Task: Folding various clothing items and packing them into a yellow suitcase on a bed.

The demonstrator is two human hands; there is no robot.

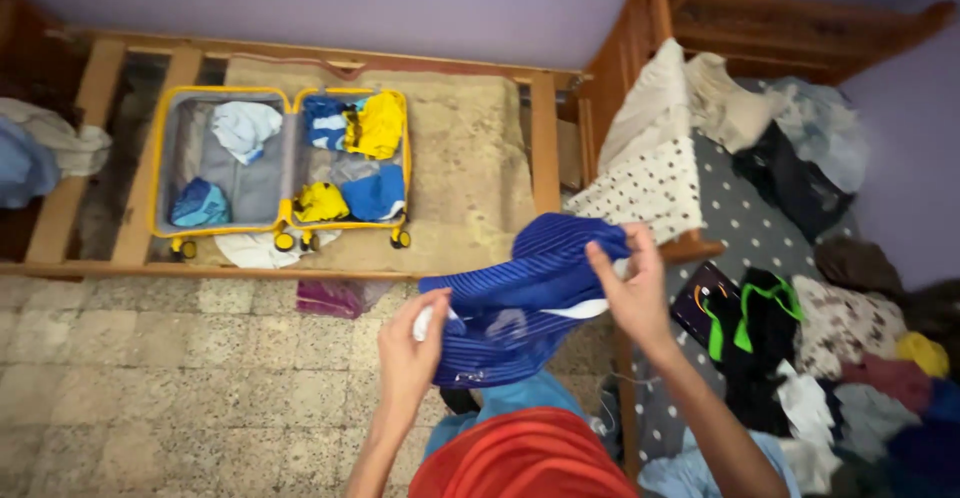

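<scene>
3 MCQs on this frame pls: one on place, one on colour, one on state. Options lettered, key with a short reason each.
1. Where does the suitcase lie?
A. on the tiled floor
B. on the wooden bed frame
C. on the spotted bedspread

2. What colour is the garment that both hands hold?
A. blue with fine stripes
B. plain red
C. green and black

3. What state is the suitcase in?
A. zipped shut
B. standing upright
C. open flat with clothes in both halves

Key:
1 B: it rests on a beige mat across the wooden bed frame, above the floor.
2 A: the cloth between the left hand and the right hand is dark blue with thin lines.
3 C: both yellow-rimmed halves face up, holding blue, yellow and white clothes.
</scene>
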